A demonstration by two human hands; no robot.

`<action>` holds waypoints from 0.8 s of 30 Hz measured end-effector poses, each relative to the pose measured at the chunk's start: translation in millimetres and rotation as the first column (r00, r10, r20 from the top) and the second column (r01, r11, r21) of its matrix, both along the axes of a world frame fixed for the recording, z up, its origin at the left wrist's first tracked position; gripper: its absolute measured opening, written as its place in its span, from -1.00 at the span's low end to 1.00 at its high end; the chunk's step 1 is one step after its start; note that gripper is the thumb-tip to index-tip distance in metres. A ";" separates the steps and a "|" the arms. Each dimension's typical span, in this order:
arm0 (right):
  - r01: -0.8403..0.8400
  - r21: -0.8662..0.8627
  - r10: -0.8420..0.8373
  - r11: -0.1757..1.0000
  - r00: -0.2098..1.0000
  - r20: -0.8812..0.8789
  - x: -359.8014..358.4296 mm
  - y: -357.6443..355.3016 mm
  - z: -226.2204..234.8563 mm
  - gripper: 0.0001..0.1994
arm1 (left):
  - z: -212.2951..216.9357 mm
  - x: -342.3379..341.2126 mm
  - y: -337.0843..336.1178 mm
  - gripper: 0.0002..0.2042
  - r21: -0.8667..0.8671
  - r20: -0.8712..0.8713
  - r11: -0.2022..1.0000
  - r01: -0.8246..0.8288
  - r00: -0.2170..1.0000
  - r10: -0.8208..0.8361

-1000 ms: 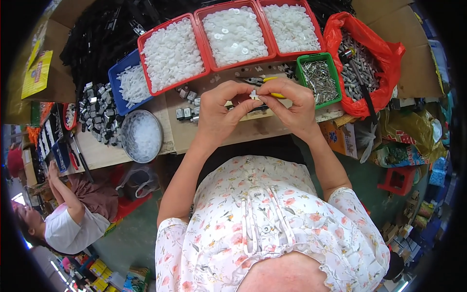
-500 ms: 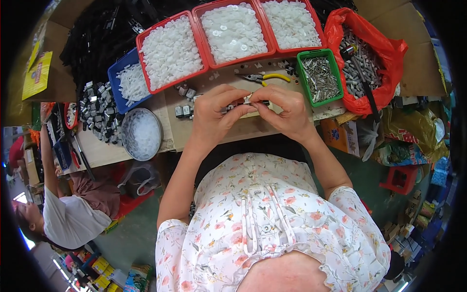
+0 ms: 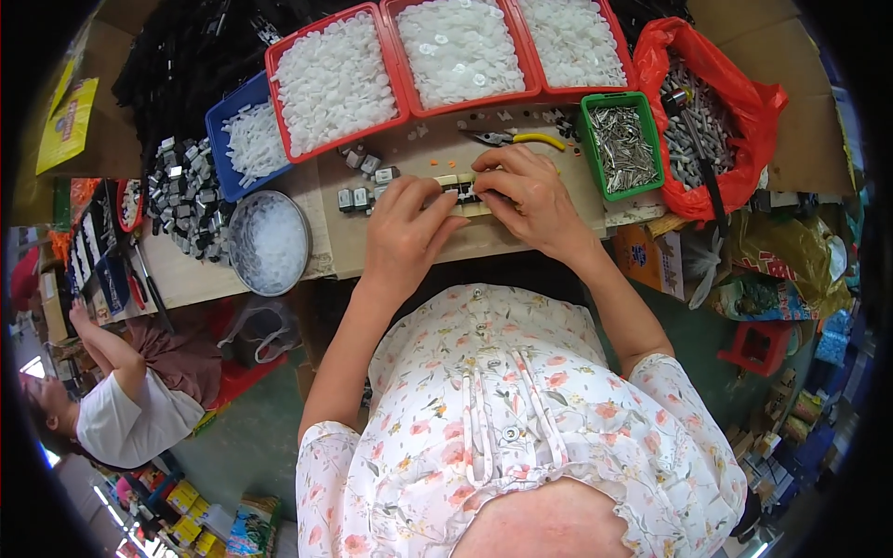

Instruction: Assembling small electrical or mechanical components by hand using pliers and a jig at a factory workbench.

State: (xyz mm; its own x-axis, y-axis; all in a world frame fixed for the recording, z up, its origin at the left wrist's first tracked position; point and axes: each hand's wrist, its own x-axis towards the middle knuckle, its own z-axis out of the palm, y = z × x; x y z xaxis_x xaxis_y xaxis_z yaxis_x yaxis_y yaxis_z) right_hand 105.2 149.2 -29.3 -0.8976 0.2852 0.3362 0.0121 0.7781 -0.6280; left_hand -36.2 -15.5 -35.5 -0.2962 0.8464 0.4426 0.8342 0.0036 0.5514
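Between my hands on the table lies a narrow cream-coloured holder (image 3: pixel 476 209) with small black and metal pieces in its middle. The curled fingers of my left hand (image 3: pixel 406 226) grip its left end, covering it. My right hand (image 3: pixel 532 197) pinches at the small pieces in the middle; what lies between its fingertips is too small to make out. Small grey-and-black blocks (image 3: pixel 353 199) sit just left of my left hand. Beyond my right hand are pliers (image 3: pixel 535 140) with yellow handles.
Red trays (image 3: pixel 339 88) of white plastic pieces line the back. A green basket (image 3: pixel 621 191) holds metal pins; a red bag (image 3: pixel 761 121) holds grey parts. A blue tray (image 3: pixel 216 126), round metal bowl (image 3: pixel 299 246) and block pile (image 3: pixel 186 200) are left. Another person (image 3: pixel 139 409) sits far left.
My hands have parted and lowered, bringing the cream-coloured holder into view between them. Small orange bits now show behind it. The other person's arm has drawn back from the table.
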 end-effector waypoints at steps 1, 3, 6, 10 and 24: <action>-0.001 0.014 0.001 1.000 1.000 0.019 -0.6 -0.6 0.3 -0.89 | -0.7 1.3 -0.2 -0.69 0.001 -0.029 1.000 0.010 1.000 -0.010; -0.007 0.020 0.006 1.000 0.999 0.034 -2.0 -1.2 0.8 -0.89 | -5.1 2.2 0.3 -0.66 0.028 -0.065 0.999 0.019 0.998 -0.018; -0.014 0.019 0.012 1.000 0.998 0.063 -3.8 -0.9 2.8 -0.89 | -8.6 5.6 0.5 -0.62 0.054 -0.137 0.998 0.036 0.990 -0.028; -0.021 0.022 0.019 1.000 0.996 0.085 -5.5 -0.7 5.0 -0.89 | -12.7 9.1 -1.3 -0.61 0.034 -0.226 0.999 0.028 0.974 -0.019; 0.022 -0.028 -0.021 0.999 0.999 0.044 -0.8 -0.8 -1.6 -0.83 | -13.9 11.0 -0.5 -0.61 -0.006 -0.277 0.998 0.060 0.959 -0.059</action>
